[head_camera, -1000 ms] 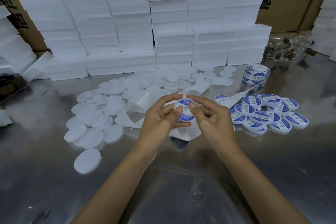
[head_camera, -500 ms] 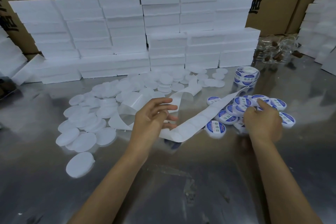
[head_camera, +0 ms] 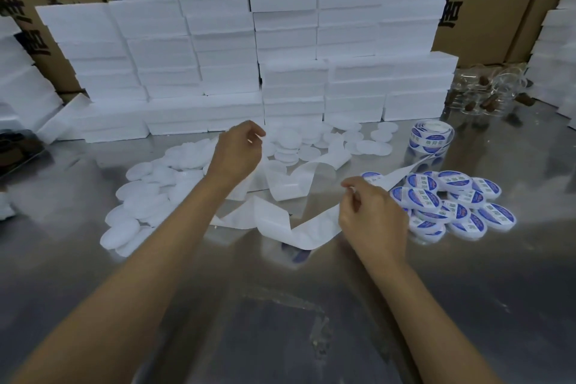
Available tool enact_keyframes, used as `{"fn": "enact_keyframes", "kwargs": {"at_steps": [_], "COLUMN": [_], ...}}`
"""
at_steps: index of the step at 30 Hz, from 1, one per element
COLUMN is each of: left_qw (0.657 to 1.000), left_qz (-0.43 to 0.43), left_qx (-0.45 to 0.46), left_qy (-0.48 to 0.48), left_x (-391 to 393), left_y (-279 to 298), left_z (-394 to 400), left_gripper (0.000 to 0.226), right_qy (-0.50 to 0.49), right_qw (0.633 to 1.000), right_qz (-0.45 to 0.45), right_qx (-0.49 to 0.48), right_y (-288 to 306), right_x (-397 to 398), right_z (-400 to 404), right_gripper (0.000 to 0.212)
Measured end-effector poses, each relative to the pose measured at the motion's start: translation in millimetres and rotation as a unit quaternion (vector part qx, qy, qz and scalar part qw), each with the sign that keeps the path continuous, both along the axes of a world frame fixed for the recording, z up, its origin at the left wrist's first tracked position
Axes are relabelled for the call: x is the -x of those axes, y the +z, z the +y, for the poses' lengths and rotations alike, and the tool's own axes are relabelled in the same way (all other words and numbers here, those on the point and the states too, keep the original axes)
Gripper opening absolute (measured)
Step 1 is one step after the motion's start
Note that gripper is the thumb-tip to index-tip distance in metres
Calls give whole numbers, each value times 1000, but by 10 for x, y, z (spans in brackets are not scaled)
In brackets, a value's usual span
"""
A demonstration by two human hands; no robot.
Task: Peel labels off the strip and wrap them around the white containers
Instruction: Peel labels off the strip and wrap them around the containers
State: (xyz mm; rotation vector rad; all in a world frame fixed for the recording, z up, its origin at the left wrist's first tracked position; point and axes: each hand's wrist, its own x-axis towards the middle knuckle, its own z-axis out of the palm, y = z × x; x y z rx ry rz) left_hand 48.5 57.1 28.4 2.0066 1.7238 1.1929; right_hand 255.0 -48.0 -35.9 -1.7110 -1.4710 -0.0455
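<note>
Plain white round containers [head_camera: 146, 196] lie heaped at the left and further back [head_camera: 288, 137] on the metal table [head_camera: 296, 305]. My left hand [head_camera: 238, 150] reaches over the back heap, fingers loosely curled, fingertips at the containers, holding nothing that I can see. The label strip [head_camera: 311, 231] runs from the blue-and-white label roll [head_camera: 431, 137] across the table in loose loops of bare backing. My right hand [head_camera: 371, 212] hovers over the strip with thumb and fingers curled, pinching it near a blue label [head_camera: 372, 178]. Labelled containers [head_camera: 452, 199] are piled at its right.
White foam boxes [head_camera: 224, 56] are stacked in a wall along the back, with printed cardboard cartons [head_camera: 486, 3] behind them. Clear jars [head_camera: 486, 93] lie at the back right. More foam stacks stand at both side edges.
The labelled container that both hands held went onto the right pile. My left hand has moved forward to the back heap of white containers; my right hand has come back to the strip.
</note>
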Motion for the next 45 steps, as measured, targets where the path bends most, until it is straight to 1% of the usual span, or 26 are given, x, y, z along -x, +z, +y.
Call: {"fn": "enact_keyframes", "kwargs": {"at_steps": [1, 3, 5, 7, 9, 11, 13, 15, 16, 18, 19, 20, 22, 24, 25, 26, 27, 29, 31, 32, 33, 35, 37, 39, 41, 45], "left_qw": [997, 978, 954, 940, 941, 946, 957, 977, 987, 988, 973, 944, 860, 789, 766, 754, 758, 797, 831, 843, 856, 895, 922, 925, 930, 938], "left_qz": [60, 167, 230, 245, 238, 234, 213, 142, 84, -80, -179, -279, -446, -533, -553, -561, -554, -504, -461, -446, -429, -369, -309, -289, -271, -250], "left_qx": [39, 111, 177, 219, 224, 206, 180, 135, 112, 99, 110, 129, 172, 205, 215, 220, 221, 212, 198, 192, 183, 148, 116, 110, 115, 113], "left_qy": [-12, -58, -82, -87, -88, -85, -83, -84, -83, -87, -100, -120, -177, -226, -246, -260, -265, -257, -239, -231, -223, -203, -203, -221, -220, -212], "left_x": [0, -28, -73, -112, -126, -116, -99, -82, -74, -56, -44, -29, 28, 91, 115, 135, 150, 171, 173, 161, 142, 95, 40, -15, -52, -49], "left_y": [-15, -84, -166, -237, -289, -316, -313, -271, -226, -98, -24, 51, 165, 207, 208, 201, 187, 145, 96, 64, 31, -61, -167, -255, -303, -329], "left_z": [136, 330, 436, 494, 529, 518, 469, 391, 338, 211, 134, 48, -131, -306, -392, -471, -540, -665, -769, -817, -865, -939, -993, -1028, -1041, -1048], "left_gripper": [22, 25, 41, 57, 65, 65, 59, 47, 40, 31, 29, 29, 33, 38, 38, 38, 37, 40, 41, 41, 40, 38, 40, 42, 42, 35], "right_qy": [5, 10, 10, 8, 9, 16, 20, 23, 25, 39, 56, 81, 145, 242, 298, 343, 369, 374, 353, 339, 327, 313, 336, 370, 381, 360], "right_qw": [1000, 1000, 1000, 1000, 1000, 999, 999, 999, 998, 998, 997, 995, 986, 965, 947, 929, 915, 907, 918, 926, 931, 926, 898, 863, 847, 860], "right_qz": [-3, -2, 8, 15, 17, 21, 27, 38, 45, 54, 60, 66, 76, 82, 77, 56, 18, -55, -53, -23, 22, 126, 220, 291, 326, 335], "right_qx": [-1, -6, -13, -22, -23, -21, -23, -26, -28, -22, -13, -2, 15, 54, 89, 128, 161, 187, 173, 163, 162, 172, 180, 185, 178, 137], "right_y": [-10, -26, -36, -36, -29, -27, -27, -15, -7, 12, 27, 43, 83, 120, 135, 130, 109, 34, -17, -17, -6, 17, 47, 64, 72, 95], "right_x": [18, 15, -9, -33, -39, -32, -30, -28, -28, -17, -8, 4, 27, 34, 41, 47, 59, 99, 156, 182, 192, 183, 172, 174, 179, 202], "right_z": [9, 27, 48, 67, 81, 90, 92, 91, 86, 71, 55, 35, -8, -57, -98, -134, -163, -187, -179, -173, -165, -151, -153, -159, -164, -169], "right_gripper": [26, 25, 23, 23, 24, 24, 24, 24, 23, 23, 23, 22, 17, 19, 26, 36, 43, 48, 31, 16, 8, 16, 15, 14, 15, 15]}}
